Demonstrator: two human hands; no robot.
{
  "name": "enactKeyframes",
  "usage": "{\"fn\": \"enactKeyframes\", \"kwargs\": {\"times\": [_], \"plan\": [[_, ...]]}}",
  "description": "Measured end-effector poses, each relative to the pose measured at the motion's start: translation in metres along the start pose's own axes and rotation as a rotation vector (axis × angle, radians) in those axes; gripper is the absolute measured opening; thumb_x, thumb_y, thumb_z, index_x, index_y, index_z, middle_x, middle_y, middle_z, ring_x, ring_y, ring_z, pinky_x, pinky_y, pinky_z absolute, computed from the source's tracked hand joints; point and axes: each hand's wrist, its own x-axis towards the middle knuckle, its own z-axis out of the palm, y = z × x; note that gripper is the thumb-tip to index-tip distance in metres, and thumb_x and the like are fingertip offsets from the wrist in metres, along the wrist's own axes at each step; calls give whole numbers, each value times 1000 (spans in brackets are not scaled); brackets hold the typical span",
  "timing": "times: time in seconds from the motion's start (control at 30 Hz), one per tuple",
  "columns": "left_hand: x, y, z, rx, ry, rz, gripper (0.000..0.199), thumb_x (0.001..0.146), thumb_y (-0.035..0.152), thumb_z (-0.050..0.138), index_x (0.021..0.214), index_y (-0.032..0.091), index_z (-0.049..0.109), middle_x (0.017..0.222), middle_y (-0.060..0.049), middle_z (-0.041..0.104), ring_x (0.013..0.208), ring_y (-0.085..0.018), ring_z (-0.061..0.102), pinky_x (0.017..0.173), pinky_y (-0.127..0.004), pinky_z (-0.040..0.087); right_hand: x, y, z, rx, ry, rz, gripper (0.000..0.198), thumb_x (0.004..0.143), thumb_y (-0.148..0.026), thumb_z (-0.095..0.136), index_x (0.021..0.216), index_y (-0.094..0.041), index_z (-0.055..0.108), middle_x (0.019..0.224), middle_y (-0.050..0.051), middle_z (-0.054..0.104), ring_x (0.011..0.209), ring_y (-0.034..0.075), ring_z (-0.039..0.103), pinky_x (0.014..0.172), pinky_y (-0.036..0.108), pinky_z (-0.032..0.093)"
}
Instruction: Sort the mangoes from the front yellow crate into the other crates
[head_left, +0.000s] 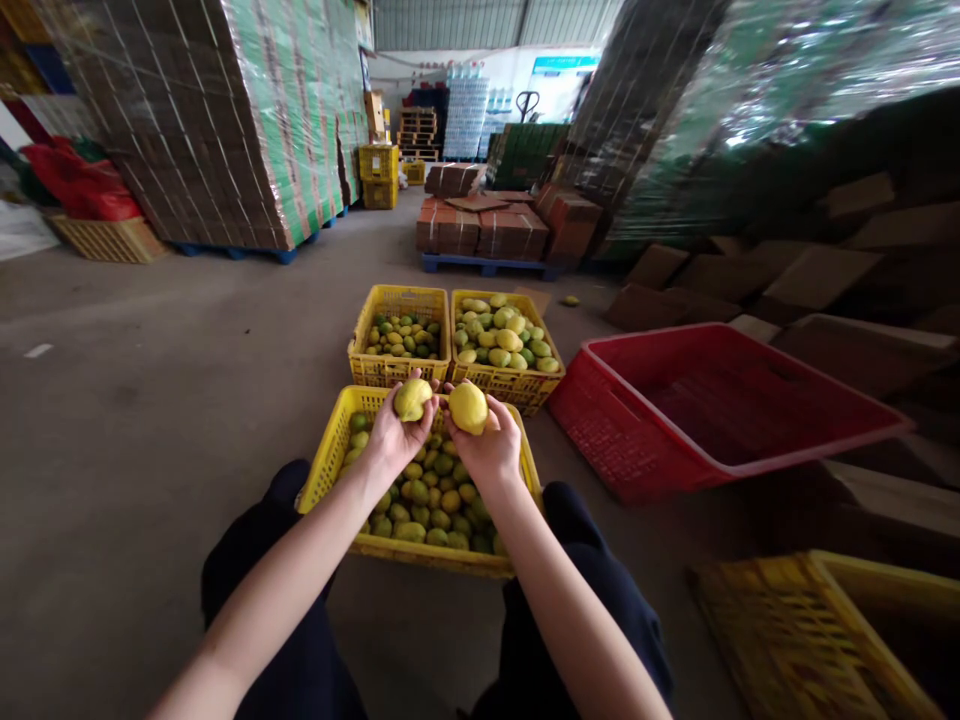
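My left hand (399, 432) is closed round a yellow lemon with a greenish tinge (412, 400). A rounder, brighter yellow lemon (468, 408) sits in my right hand (491, 448), its fingers curled about it. Both hands are side by side above the near yellow crate (325, 455), which holds many green and yellow lemons (435, 495). My forearms hide part of that crate. Just beyond it stand two more yellow crates: the left one (400, 372) has small, mostly green lemons, and the right one (510, 380) is piled higher with larger, yellower lemons.
To the right stands a large red bin (637, 430), with another yellow crate (787, 620) at the lower right. Flattened cardboard (817, 270) lies behind the bin. A pallet of bundled cartons (480, 232) and tall wrapped stacks (247, 130) stand farther back. One loose lemon (571, 300) lies on the floor.
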Motion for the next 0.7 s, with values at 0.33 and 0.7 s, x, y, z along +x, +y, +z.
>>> {"fn": "enactKeyframes", "kwargs": {"times": [0.33, 0.7], "plan": [[-13, 1, 5, -38, -110, 55, 30, 92, 14, 49, 118, 16, 65, 89, -7, 68, 79, -12, 69, 57, -12, 56, -9, 1, 1, 99, -31, 59, 31, 89, -43, 50, 99, -17, 65, 79, 6, 71, 53, 11, 57, 35, 15, 41], [-6, -1, -2, -81, 52, 34, 25, 93, 18, 45, 104, 9, 66, 81, -10, 71, 77, -18, 71, 67, -26, 62, 4, 9, -2, 2, 52, 143, 26, 91, -20, 40, 87, -21, 66, 72, 3, 72, 45, 12, 54, 37, 20, 45]]}}
